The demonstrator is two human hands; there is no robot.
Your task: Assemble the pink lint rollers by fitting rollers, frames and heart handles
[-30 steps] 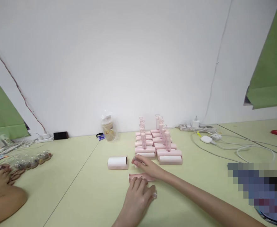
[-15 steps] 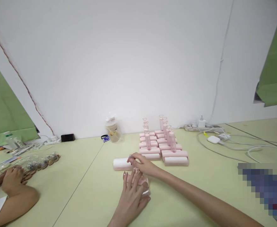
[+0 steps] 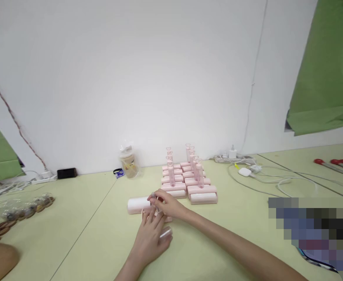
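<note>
My left hand (image 3: 150, 240) is bent over a pink and clear piece (image 3: 165, 233) on the table, its fingers over the pink part. Just above it, my right hand (image 3: 167, 203) pinches something small and greyish at its fingertips, too small to name. A white roll (image 3: 138, 205) lies on its side left of my right hand and partly behind it. Beyond my hands stand two rows of pink lint rollers with white rolls (image 3: 203, 197) and upright clear-pink handles (image 3: 200, 176) with heart-shaped loops.
A bagged cup (image 3: 129, 164) and a black phone (image 3: 66, 173) sit by the wall. White cables and a power strip (image 3: 220, 159) lie right, with red-ended tools (image 3: 338, 162) beyond. At left are another person's arm (image 3: 0, 259) and several small wrapped items (image 3: 27, 208).
The view has turned right, so things appear shifted left and red-ended tools show at the right. My hands have drawn closer together over the pink piece.
</note>
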